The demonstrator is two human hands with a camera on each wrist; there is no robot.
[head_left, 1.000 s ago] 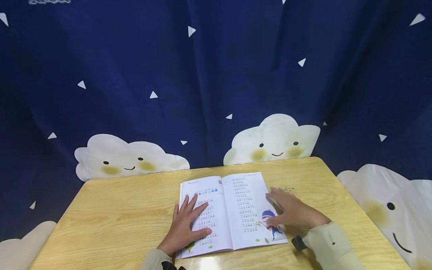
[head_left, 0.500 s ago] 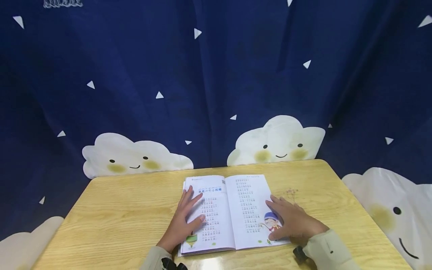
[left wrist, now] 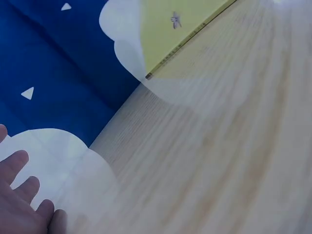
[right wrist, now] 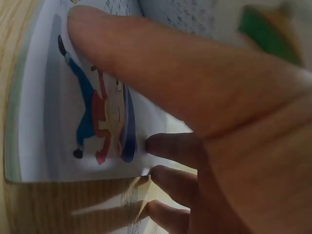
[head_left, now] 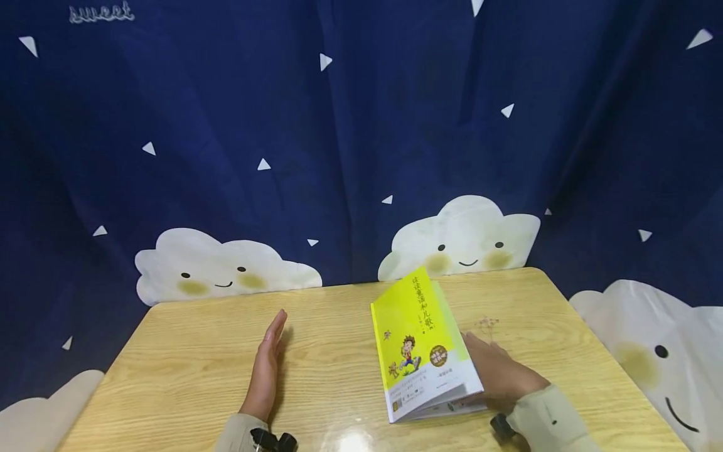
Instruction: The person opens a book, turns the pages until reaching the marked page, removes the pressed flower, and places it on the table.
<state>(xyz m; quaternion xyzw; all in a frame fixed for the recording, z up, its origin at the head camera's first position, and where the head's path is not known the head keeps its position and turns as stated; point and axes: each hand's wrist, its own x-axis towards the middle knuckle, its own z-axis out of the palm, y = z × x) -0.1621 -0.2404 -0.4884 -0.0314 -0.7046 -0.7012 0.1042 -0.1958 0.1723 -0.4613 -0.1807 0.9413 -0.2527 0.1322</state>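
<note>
A thin book (head_left: 420, 351) with a yellow and white cover stands partly folded over on the table, its cover tilted upward and its pages parted at the near edge. My right hand (head_left: 499, 370) is at its right edge, partly hidden by the cover. In the right wrist view, the thumb (right wrist: 131, 48) lies over the inside page (right wrist: 44, 117) with a printed figure, and the fingers (right wrist: 175, 183) extend loosely by the page edge. My left hand (head_left: 267, 370) is held edge-on left of the book, apart from it, fingers straight. The left wrist view shows those fingers (left wrist: 24, 190) spread, holding nothing.
The wooden table (head_left: 186, 364) carries a small printed flower motif (head_left: 487, 324) beyond the right hand. A dark blue curtain (head_left: 350, 125) with white clouds hangs behind the table's far edge and down both sides.
The book lay open and flat under both hands; its left half has swung over to the right, showing the yellow cover. My left hand has left the page and moved left. The right hand stays put.
</note>
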